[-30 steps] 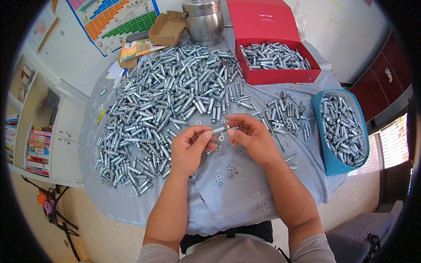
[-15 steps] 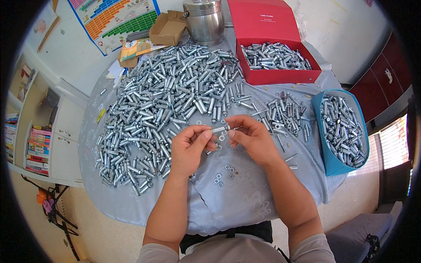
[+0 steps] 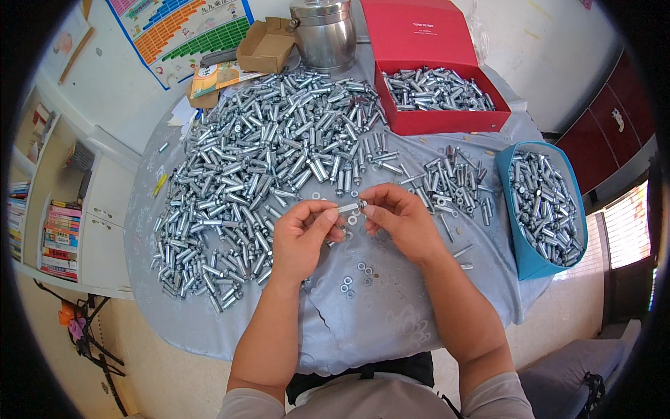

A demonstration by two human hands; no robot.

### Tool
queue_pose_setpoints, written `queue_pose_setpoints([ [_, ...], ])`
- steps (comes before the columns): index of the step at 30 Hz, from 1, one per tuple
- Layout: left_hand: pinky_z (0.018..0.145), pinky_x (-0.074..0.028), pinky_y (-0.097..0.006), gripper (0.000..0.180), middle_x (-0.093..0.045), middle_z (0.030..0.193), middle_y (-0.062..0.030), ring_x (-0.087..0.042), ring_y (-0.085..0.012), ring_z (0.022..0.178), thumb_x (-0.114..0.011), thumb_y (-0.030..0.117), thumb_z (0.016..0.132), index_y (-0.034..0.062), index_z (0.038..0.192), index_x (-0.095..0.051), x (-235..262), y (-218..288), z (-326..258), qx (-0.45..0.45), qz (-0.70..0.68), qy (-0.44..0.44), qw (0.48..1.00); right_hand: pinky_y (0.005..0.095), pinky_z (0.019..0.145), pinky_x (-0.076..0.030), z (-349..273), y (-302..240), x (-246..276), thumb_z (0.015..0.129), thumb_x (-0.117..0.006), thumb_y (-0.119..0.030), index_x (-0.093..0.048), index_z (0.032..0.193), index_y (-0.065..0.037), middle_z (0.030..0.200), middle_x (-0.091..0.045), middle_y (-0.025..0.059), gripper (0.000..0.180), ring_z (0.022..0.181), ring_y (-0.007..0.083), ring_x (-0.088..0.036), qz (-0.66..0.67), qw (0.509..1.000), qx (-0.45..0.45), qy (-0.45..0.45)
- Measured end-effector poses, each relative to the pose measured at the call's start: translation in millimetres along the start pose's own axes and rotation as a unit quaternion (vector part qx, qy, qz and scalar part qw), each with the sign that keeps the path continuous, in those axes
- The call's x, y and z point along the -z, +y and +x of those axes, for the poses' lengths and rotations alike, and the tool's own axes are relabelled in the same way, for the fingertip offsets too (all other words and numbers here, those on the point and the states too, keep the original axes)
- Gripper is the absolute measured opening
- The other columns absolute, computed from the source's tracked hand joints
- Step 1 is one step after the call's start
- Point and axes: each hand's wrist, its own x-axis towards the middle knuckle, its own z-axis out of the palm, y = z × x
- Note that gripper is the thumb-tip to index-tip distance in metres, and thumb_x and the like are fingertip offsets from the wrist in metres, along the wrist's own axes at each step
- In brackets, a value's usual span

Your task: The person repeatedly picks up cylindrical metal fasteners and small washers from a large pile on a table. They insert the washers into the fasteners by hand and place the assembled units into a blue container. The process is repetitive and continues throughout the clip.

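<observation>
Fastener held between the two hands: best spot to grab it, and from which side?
Probably the bare middle of the fastener, from above: its slim shaft lies crosswise and exposed there, while the left hand and right hand crowd its ends.

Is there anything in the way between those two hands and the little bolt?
Nothing visible is in the way. The left hand holds the bolt near one end, and the right hand has its fingertips at the other. The loose metal rings nearby lie on the tablecloth, not between hands and bolt.
</observation>
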Motion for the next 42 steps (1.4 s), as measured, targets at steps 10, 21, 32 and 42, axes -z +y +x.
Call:
queue_pose_setpoints([
  [10,0.062,-0.054,-0.025,0.019,-0.068,0.083,-0.0085,-0.064,-0.0127,0.067,-0.061,0.014,0.093,-0.0036,0.1,-0.063,-2,2,0,0.029,-0.007,0.034,0.999,0.0244,0.061,-0.048,-1,-4,-2,0.093,-0.058,-0.011,-0.062,0.102,0.0,0.083,-0.062,0.0033,0.014,0.067,0.0103,-0.057,-0.036,0.998,0.043,0.002],
  [21,0.064,-0.055,-0.025,0.02,-0.068,0.084,-0.0079,-0.065,-0.0131,0.069,-0.066,0.008,0.089,-0.0033,0.105,-0.066,-3,-5,-1,-0.019,-0.026,-0.012,0.999,0.0215,0.048,-0.038,-3,-11,-2,0.093,-0.061,-0.02,-0.059,0.098,-0.002,0.075,-0.058,0.0005,0.018,0.057,0.0068,-0.05,0.041,0.99,-0.131,-0.041],
  [32,0.068,-0.055,-0.026,0.015,-0.069,0.087,-0.0091,-0.065,-0.013,0.073,-0.065,0.002,0.086,-0.0017,0.101,-0.065,-2,0,1,-0.043,-0.027,0.059,0.997,0.0207,0.043,-0.029,2,-12,9,0.091,-0.062,-0.02,-0.06,0.092,-0.004,0.07,-0.052,-0.0009,0.016,0.05,0.0062,-0.043,0.179,0.968,-0.166,0.049],
  [42,0.069,-0.047,-0.021,0.019,-0.067,0.091,-0.003,-0.059,-0.0069,0.078,-0.067,0.004,0.085,0.0011,0.104,-0.067,-4,-5,-1,-0.097,0.142,0.025,0.985,0.0212,0.046,-0.033,1,-6,-1,0.089,-0.065,-0.013,-0.063,0.091,-0.003,0.067,-0.053,-0.0021,0.011,0.052,0.0058,-0.044,0.042,0.992,-0.098,0.066],
])
